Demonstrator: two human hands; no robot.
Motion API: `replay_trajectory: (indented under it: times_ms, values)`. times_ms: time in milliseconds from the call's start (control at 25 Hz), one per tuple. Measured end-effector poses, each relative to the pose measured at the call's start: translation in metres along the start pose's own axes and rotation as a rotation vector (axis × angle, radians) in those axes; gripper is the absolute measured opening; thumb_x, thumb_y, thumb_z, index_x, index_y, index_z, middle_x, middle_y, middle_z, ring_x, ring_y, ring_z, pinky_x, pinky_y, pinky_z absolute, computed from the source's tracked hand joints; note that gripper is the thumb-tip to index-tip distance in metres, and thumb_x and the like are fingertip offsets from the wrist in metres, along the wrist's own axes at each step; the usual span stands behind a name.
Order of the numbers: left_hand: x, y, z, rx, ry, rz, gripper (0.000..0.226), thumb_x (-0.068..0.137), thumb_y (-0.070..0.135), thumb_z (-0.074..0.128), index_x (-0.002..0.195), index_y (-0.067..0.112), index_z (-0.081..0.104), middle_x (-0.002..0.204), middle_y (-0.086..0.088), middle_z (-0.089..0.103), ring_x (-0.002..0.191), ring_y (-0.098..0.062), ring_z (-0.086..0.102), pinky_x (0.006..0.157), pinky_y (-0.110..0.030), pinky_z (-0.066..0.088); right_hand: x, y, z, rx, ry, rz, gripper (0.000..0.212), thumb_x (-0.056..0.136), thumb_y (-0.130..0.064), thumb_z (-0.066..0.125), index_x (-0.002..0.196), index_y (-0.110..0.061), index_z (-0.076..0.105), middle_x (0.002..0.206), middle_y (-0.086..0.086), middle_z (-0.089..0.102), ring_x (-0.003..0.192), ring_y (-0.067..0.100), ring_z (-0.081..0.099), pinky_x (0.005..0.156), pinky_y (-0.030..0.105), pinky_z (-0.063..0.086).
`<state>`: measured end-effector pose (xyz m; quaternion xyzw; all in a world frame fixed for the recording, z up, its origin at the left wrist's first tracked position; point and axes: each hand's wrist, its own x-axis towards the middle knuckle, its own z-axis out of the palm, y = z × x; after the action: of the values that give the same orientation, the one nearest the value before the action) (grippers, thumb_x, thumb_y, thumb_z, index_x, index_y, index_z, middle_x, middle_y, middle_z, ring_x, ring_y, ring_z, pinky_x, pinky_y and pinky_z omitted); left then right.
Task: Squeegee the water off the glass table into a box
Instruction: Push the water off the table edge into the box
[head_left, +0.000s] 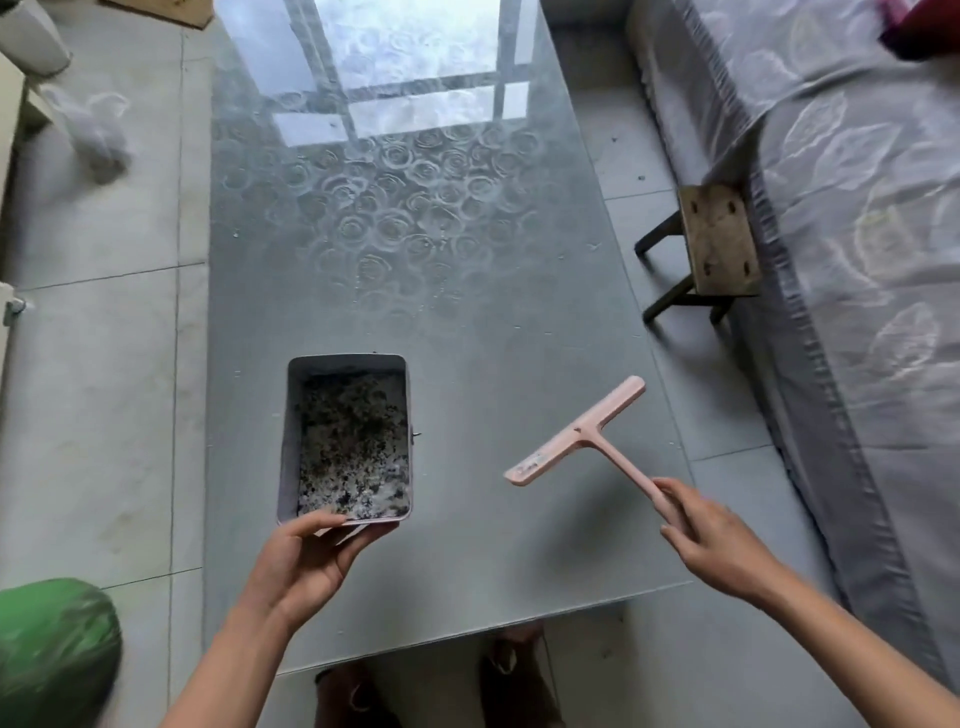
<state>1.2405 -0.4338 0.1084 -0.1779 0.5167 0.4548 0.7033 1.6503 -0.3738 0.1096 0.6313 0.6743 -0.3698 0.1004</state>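
Observation:
A long glass table with a rose pattern runs away from me. A rectangular metal box with a dark speckled, wet bottom is over the near part of the table. My left hand grips the box's near edge, thumb on top and fingers underneath. My right hand holds the handle of a pink squeegee, whose blade is lifted a little above the glass to the right of the box. Small droplets dot the glass.
A bed with grey patterned bedding runs along the right. A small wooden stool stands between bed and table. A green object is at lower left, a white plastic bag on the tiled floor at upper left.

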Motion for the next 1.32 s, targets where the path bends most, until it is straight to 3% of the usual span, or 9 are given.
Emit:
replay_trajectory:
  times_ms: [80, 160, 320, 440, 680, 880, 1000, 1120, 1320]
  values:
    - [0.008, -0.020, 0.014, 0.003, 0.003, 0.002, 0.030, 0.072, -0.006, 0.044, 0.101, -0.006, 0.049, 0.121, -0.043, 0.052, 0.097, -0.059, 0.058, 0.069, -0.040, 0.060, -0.021, 0.049, 0.002, -0.049, -0.019, 0.003, 0.056, 0.091, -0.018, 0.056, 0.142, -0.025, 0.035, 0.130, -0.004, 0.054, 0.113, 0.020, 0.056, 0.087, 0.029, 0.043]
    - [0.019, -0.037, 0.028, -0.004, 0.004, -0.003, 0.033, 0.073, -0.005, 0.044, 0.106, -0.005, 0.049, 0.121, -0.041, 0.052, 0.100, -0.059, 0.058, 0.076, -0.041, 0.058, -0.045, 0.095, 0.007, -0.057, -0.027, 0.010, 0.060, 0.090, -0.019, 0.057, 0.144, -0.030, 0.033, 0.136, -0.010, 0.050, 0.116, 0.017, 0.055, 0.088, 0.027, 0.044]
    - [0.037, -0.060, 0.051, 0.011, 0.015, -0.021, 0.049, 0.073, -0.005, 0.042, 0.122, -0.014, 0.045, 0.125, -0.039, 0.051, 0.104, -0.060, 0.055, 0.077, -0.042, 0.058, -0.071, 0.139, 0.041, -0.053, -0.105, 0.080, 0.061, 0.095, -0.032, 0.050, 0.147, -0.041, 0.020, 0.113, -0.013, 0.055, 0.090, 0.016, 0.063, 0.070, 0.028, 0.047]
    - [0.042, -0.063, 0.064, 0.017, 0.018, -0.021, 0.059, 0.074, -0.005, 0.041, 0.132, -0.013, 0.041, 0.127, -0.038, 0.050, 0.106, -0.060, 0.053, 0.074, -0.043, 0.059, -0.039, 0.105, 0.058, -0.103, -0.035, 0.036, 0.059, 0.098, -0.032, 0.041, 0.147, -0.045, 0.010, 0.096, -0.008, 0.048, 0.079, 0.022, 0.057, 0.062, 0.031, 0.040]
    - [0.062, -0.058, 0.086, 0.052, 0.036, -0.020, 0.061, 0.075, -0.005, 0.039, 0.136, -0.006, 0.041, 0.128, -0.037, 0.050, 0.106, -0.060, 0.053, 0.069, -0.042, 0.060, 0.106, -0.002, 0.043, -0.029, 0.061, -0.063, 0.052, 0.100, -0.029, 0.036, 0.148, -0.040, 0.021, 0.106, 0.007, 0.050, 0.096, 0.035, 0.057, 0.075, 0.041, 0.045]
    - [0.066, -0.046, 0.092, 0.087, 0.028, -0.042, 0.059, 0.075, -0.005, 0.039, 0.134, -0.006, 0.043, 0.127, -0.038, 0.050, 0.104, -0.062, 0.053, 0.073, -0.042, 0.059, 0.012, 0.072, 0.026, 0.002, 0.084, -0.010, 0.055, 0.098, -0.034, 0.041, 0.143, -0.054, 0.017, 0.088, -0.011, 0.043, 0.076, 0.022, 0.056, 0.061, 0.036, 0.044]
    - [0.066, -0.038, 0.090, 0.110, 0.016, -0.060, 0.059, 0.074, -0.005, 0.040, 0.133, -0.006, 0.044, 0.124, -0.038, 0.053, 0.102, -0.061, 0.055, 0.075, -0.042, 0.059, -0.049, 0.117, 0.035, -0.014, 0.047, 0.149, 0.058, 0.097, -0.036, 0.042, 0.143, -0.054, 0.012, 0.091, -0.006, 0.050, 0.077, 0.019, 0.059, 0.062, 0.030, 0.044]
    - [0.067, -0.035, 0.086, 0.111, 0.011, -0.057, 0.059, 0.073, -0.005, 0.041, 0.132, -0.007, 0.045, 0.121, -0.037, 0.055, 0.101, -0.059, 0.057, 0.076, -0.041, 0.058, -0.049, 0.121, 0.048, -0.028, 0.013, 0.168, 0.059, 0.098, -0.034, 0.040, 0.141, -0.050, 0.003, 0.091, -0.003, 0.051, 0.081, 0.019, 0.059, 0.065, 0.029, 0.042]
    - [0.073, -0.043, 0.078, 0.105, 0.010, -0.030, 0.062, 0.072, -0.004, 0.042, 0.134, -0.004, 0.043, 0.121, -0.035, 0.056, 0.100, -0.058, 0.058, 0.079, -0.038, 0.057, -0.039, 0.117, 0.056, -0.060, 0.043, 0.145, 0.061, 0.097, -0.027, 0.046, 0.146, -0.040, 0.013, 0.080, -0.003, 0.045, 0.070, 0.025, 0.057, 0.060, 0.034, 0.040]
